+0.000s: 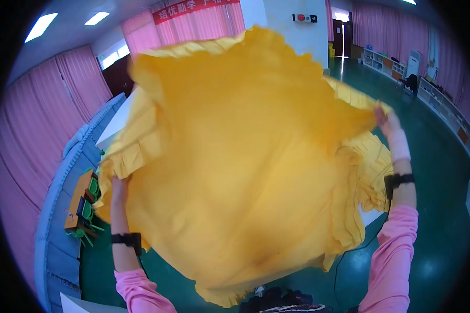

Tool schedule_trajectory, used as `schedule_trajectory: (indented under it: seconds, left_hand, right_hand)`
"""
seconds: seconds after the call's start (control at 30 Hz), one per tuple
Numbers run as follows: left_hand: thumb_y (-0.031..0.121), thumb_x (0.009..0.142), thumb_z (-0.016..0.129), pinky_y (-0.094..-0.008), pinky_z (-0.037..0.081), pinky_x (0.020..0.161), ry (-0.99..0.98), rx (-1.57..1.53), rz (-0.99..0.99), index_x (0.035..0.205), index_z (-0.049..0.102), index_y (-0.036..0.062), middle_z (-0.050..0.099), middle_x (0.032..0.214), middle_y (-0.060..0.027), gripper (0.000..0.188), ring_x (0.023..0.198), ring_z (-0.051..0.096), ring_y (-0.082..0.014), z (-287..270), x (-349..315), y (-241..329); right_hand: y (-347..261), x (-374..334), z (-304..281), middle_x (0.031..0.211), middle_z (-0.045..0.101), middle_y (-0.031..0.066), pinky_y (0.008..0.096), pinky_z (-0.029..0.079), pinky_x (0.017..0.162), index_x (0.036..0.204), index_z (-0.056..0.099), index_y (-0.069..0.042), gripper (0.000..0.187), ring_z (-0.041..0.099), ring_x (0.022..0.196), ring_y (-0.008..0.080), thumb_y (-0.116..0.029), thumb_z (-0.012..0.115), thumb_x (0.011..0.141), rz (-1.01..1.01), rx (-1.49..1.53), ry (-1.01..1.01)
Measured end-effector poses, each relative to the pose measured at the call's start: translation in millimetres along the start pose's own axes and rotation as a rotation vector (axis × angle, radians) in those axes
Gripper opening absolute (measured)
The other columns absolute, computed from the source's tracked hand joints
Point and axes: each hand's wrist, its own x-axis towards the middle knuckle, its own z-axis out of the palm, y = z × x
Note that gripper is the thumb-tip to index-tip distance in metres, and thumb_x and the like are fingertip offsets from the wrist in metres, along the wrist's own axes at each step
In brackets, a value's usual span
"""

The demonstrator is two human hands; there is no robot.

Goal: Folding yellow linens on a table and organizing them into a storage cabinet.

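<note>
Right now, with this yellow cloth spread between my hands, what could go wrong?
The yellow cloth blocks much of the view ahead, so it could brush against something hidden behind it. Its ruffle looks bunched below the right hand, so that side may end up creased. A thin dark cable loops near the cloth's lower right edge and might snag.

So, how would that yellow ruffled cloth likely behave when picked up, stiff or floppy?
The yellow cloth is probably floppy, since its ruffled edges droop and fold. It also seems light for its size, as it billows between the left hand and the right hand.
</note>
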Motion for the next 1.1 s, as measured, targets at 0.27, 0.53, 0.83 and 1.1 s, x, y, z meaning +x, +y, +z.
schedule_trajectory:
  seconds: [0.27, 0.53, 0.83, 1.1]
  left_hand:
    - [0.028, 0.088, 0.05, -0.0402, 0.036, 0.093, 0.104, -0.274, -0.586, 0.129, 0.037, 0.0158, 0.04, 0.132, -0.0024, 0.044, 0.117, 0.041, -0.0235, 9, -94, -160]
    - [0.013, 0.083, 0.054, -0.038, 0.035, 0.093, -0.327, 0.336, -0.471, 0.12, 0.045, 0.0106, 0.048, 0.121, -0.0068, 0.038, 0.113, 0.043, -0.0224, 87, -84, -234]
    - [0.058, 0.062, 0.067, -0.0643, 0.017, 0.096, -1.052, 1.171, -0.06, 0.135, 0.029, 0.0288, 0.021, 0.143, -0.0125, 0.088, 0.13, 0.017, -0.0376, 230, -93, -260]
    - [0.066, 0.047, 0.07, -0.0747, 0.004, 0.089, -0.992, 1.331, 0.096, 0.138, 0.016, 0.0358, 0.002, 0.147, -0.008, 0.11, 0.132, -0.002, -0.0421, 300, -101, -285]
  right_hand:
    - [156, -120, -163, 0.085, 0.059, 0.0072, 0.0276, 0.048, 0.059, 0.099, 0.05, -0.005, 0.018, 0.059, 0.074, 0.0187, -0.016, 0.051, 0.084, 0.37, -0.214, 0.147]
    - [224, -118, -251, 0.088, 0.058, 0.0097, 0.0357, 0.051, 0.065, 0.104, 0.052, -0.008, 0.029, 0.058, 0.08, 0.0232, -0.025, 0.059, 0.082, 0.545, 0.02, 0.243]
    - [224, -96, -110, 0.114, 0.049, 0.0115, 0.0532, 0.04, 0.087, 0.119, 0.043, -0.011, 0.036, 0.048, 0.107, 0.0336, -0.028, 0.048, 0.088, 0.418, -0.149, 0.36]
    - [50, 58, 141, 0.107, 0.057, 0.006, 0.051, 0.044, 0.082, 0.109, 0.054, -0.014, 0.027, 0.052, 0.103, 0.0245, -0.029, 0.046, 0.088, -0.135, -0.081, -0.247]
